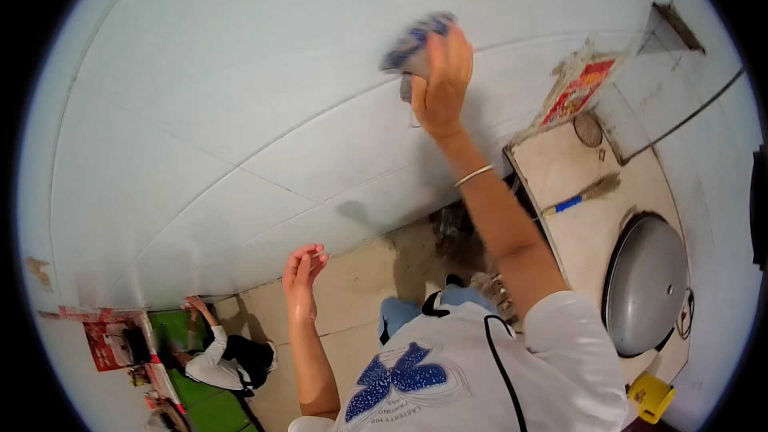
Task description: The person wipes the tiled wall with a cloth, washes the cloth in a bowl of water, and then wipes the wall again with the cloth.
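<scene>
My right hand (445, 84) is raised against the white tiled wall (264, 96). Its fingers are closed over a bunched blue-and-grey cloth (414, 52), which is pressed to the tiles and slightly smeared by motion. A pale bracelet circles that forearm. My left hand (302, 280) hangs lower, away from the wall cloth, with its fingers loosely curled together. A thin, light sliver shows at its fingertips, too small to name.
On the right, a counter (576, 162) carries a small brush (580, 198) and a large lidded wok (652, 288). A yellow container (652, 397) stands below. Another person (220, 356) bends beside a green surface (192, 388) at lower left. A torn red poster (580, 92) clings to the wall.
</scene>
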A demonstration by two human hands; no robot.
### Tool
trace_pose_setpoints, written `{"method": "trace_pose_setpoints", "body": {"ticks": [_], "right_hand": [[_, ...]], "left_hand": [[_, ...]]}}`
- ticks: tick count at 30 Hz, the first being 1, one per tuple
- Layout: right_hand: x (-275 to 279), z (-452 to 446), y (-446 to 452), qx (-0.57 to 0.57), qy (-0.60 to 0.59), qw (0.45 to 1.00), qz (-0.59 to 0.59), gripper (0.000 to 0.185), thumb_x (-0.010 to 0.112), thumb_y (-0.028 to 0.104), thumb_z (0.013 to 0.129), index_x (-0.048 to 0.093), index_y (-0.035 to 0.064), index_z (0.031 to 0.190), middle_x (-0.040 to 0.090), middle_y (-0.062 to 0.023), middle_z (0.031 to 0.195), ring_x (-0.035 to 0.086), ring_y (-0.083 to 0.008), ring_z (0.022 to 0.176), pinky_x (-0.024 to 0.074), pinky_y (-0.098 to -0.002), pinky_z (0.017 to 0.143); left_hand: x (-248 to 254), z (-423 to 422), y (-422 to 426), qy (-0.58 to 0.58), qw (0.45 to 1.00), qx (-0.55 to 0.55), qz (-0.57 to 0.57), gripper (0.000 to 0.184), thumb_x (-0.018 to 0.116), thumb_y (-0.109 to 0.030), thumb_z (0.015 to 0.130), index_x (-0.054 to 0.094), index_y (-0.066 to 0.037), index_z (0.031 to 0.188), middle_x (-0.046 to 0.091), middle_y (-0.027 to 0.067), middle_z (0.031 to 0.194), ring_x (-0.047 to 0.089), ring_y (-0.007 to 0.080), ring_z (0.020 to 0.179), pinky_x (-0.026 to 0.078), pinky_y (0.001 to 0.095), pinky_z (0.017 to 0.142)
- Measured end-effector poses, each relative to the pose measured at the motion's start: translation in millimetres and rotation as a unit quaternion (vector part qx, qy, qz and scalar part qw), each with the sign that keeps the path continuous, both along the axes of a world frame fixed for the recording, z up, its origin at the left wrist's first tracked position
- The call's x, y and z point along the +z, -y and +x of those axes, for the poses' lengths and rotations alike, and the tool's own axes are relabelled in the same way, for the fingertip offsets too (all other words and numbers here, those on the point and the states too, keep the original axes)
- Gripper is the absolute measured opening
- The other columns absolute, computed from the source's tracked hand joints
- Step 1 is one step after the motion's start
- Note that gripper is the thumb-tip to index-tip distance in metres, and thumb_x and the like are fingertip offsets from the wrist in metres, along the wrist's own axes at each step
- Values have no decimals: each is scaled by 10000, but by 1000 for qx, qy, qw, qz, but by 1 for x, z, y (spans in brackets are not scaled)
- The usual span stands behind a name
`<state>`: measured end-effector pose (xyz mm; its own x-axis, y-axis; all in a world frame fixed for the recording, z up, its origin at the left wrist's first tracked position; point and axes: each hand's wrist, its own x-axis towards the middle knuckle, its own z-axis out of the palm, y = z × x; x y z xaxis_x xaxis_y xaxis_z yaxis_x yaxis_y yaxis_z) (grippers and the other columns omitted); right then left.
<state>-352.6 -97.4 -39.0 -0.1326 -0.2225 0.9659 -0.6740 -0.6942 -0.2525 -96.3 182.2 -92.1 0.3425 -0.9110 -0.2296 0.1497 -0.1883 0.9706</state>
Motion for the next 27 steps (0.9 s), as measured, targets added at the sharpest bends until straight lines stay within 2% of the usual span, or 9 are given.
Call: {"method": "trace_pose_setpoints", "body": {"ticks": [2, 4, 9, 12, 14, 16, 19, 23, 27], "right_hand": [[-65, 15, -7, -32, 205, 970, 130, 647, 520, 121, 863, 241, -25, 1428, 256, -257, 1467, 277, -359, 1354, 231, -490, 1093], [-107, 25, -17, -21, 404, 871, 281, 657, 474, 171, 915, 155, -40, 1449, 192, -234, 1502, 206, -369, 1384, 189, -455, 1125], [-189, 60, -50, -33, 517, 698, 494, 659, 469, 147, 918, 136, -28, 1458, 210, -240, 1496, 222, -380, 1375, 191, -427, 1129], [-185, 98, -64, -28, 447, 768, 457, 638, 462, 103, 918, 147, -18, 1459, 234, -244, 1484, 240, -397, 1361, 206, -437, 1123], [-145, 117, -71, -52, 384, 814, 432, 590, 403, 52, 922, 178, 23, 1467, 205, -217, 1504, 204, -353, 1394, 185, -393, 1144], [-100, 123, -74, -67, 314, 883, 342, 587, 455, -2, 884, 280, 38, 1443, 228, -227, 1487, 225, -400, 1373, 199, -427, 1134], [-41, 101, -66, -65, 261, 937, 221, 609, 517, -66, 829, 389, 89, 1404, 282, -198, 1476, 262, -394, 1364, 275, -455, 1087], [-27, 41, -21, -123, 281, 941, 143, 603, 457, -109, 806, 418, 76, 1378, 326, -198, 1446, 293, -398, 1343, 263, -460, 1093], [-87, -57, 47, -239, 369, 889, 128, 612, 399, -94, 823, 337, 66, 1410, 371, -215, 1400, 355, -403, 1290, 283, -444, 1084]], "left_hand": [[18, -13, 10, 38, 999, -20, -9, 232, 506, -217, 968, 567, -31, 1093, 623, 103, 1092, 599, 190, 976, 452, 344, 935], [36, -14, 31, 80, 995, -53, -34, 222, 511, -207, 965, 571, -28, 1082, 623, 100, 1083, 597, 187, 973, 449, 341, 938], [61, 13, 76, 235, 955, -97, -155, 194, 468, -122, 968, 575, 5, 1068, 615, 103, 1080, 562, 172, 1003, 424, 329, 954], [75, 18, 101, 323, 907, -93, -254, 200, 451, -72, 956, 555, 22, 1097, 599, 130, 1118, 544, 205, 1071, 408, 365, 966], [82, 25, 117, 509, 768, -62, -383, 193, 475, -43, 932, 551, 25, 1096, 588, 153, 1141, 530, 265, 1119, 406, 398, 971], [89, 30, 134, 519, 741, -86, -417, 191, 501, -30, 911, 550, 22, 1088, 555, 171, 1189, 509, 317, 1134, 401, 424, 968], [100, 26, 157, 601, 628, -40, -493, 235, 531, -95, 923, 539, 19, 1128, 469, 198, 1293, 454, 328, 1210, 381, 443, 1002], [111, 8, 190, 652, 532, 38, -539, 290, 570, -134, 909, 557, 8, 1161, 414, 176, 1332, 414, 311, 1240, 379, 446, 1003], [118, -5, 211, 691, 449, 75, -561, 219, 581, -131, 894, 631, -1, 1062, 397, 154, 1350, 387, 299, 1260, 376, 451, 996]]}}
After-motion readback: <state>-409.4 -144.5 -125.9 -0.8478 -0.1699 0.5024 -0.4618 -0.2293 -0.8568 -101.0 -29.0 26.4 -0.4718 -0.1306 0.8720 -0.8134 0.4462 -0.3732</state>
